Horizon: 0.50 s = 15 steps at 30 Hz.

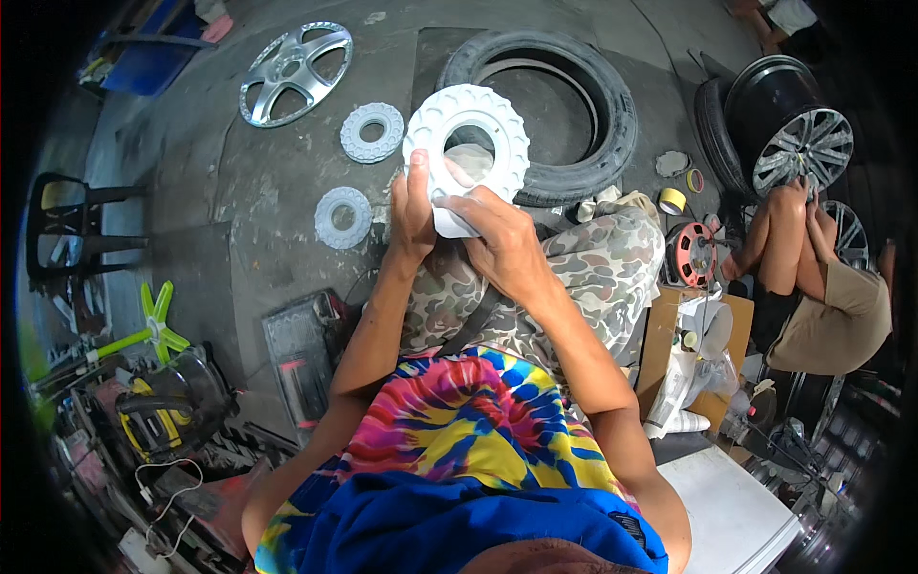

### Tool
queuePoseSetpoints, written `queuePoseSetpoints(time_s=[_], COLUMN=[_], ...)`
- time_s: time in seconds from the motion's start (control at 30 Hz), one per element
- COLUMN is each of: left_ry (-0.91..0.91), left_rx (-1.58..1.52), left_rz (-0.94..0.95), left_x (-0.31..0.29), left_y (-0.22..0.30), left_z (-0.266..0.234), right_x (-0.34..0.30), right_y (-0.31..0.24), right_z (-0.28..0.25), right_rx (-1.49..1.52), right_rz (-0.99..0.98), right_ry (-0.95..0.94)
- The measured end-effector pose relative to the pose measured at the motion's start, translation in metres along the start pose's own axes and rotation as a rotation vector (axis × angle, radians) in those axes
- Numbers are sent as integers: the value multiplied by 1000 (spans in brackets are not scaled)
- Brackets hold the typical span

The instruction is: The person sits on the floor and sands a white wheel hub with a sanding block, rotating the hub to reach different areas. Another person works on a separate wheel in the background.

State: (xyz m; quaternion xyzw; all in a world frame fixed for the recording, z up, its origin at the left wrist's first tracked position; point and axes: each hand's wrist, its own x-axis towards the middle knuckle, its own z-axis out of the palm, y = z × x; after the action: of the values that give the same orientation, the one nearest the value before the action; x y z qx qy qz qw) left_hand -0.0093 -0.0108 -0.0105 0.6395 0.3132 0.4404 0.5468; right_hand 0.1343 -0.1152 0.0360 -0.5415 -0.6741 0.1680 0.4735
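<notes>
A white ring (512, 143) with a scalloped rim and a wide round hole is raised in front of me. My left hand (413, 218) grips its lower left side, thumb lying on the face. A small, thin white sheet (453, 225) is pinched in the fingers of my right hand (502, 239), at the ring's lower edge. Whether the sheet is sandpaper or plain paper I cannot tell. Two similar grey-white rings, an upper one (372, 117) and a lower one (333, 237), lie on the floor left of my hands.
Beyond the ring lies a black tire (612, 124); a silver five-spoke wheel cover (287, 70) is at far left. Yellow tape (672, 201), a red reel (690, 254) and a cardboard box (660, 335) stand to my right. Another person's hands (803, 191) touch a spoked wheel (803, 143).
</notes>
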Motion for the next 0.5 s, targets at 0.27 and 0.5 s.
queuePoseSetpoints(time_s=[0.27, 0.5], left_ry=[21, 6], left_rx=[-25, -137], left_rz=[-4, -171], left_x=[-5, -4], left_y=[-25, 5], left_z=[5, 6], right_x=[3, 4], right_y=[-16, -20], right_z=[3, 22], right_rx=[169, 294], right_rz=[300, 444], right_ry=[64, 174])
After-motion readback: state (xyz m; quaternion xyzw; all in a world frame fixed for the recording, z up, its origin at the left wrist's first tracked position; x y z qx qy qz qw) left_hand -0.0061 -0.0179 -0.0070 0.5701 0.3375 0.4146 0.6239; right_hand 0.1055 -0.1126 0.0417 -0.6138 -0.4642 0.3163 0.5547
